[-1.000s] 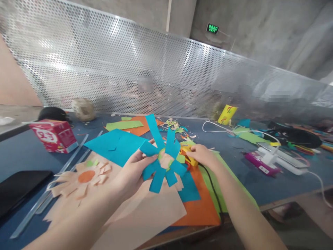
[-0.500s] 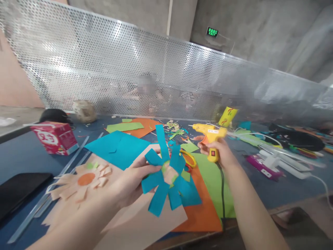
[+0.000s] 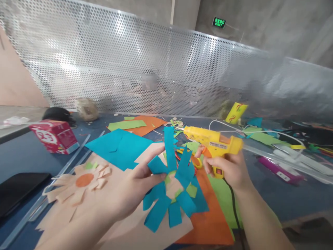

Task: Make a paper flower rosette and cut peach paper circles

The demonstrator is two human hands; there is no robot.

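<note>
Blue petals fan out around a pale, green-edged centre: this flower hangs above the table, gripped at its left side by the left hand, thumb in front. The right hand is wrapped around the handle of a yellow glue gun, with a finger by the orange trigger (whether it is pressed, I cannot tell).

A second ago the gun lay low beside the flower, the right hand just reaching it. Now it is up and level, nozzle pointing left, near the tip of the tallest petal; contact is hard to judge. That seems to bring tool and workpiece together, each with its own hand.

Just beyond the flower, yellow-handled scissors show in part. Below lie a pale sheet, an orange sheet and a green sheet. Left of these rest a pale flower with an orange centre, a blue sheet and a red box. Metal mesh rises behind.
</note>
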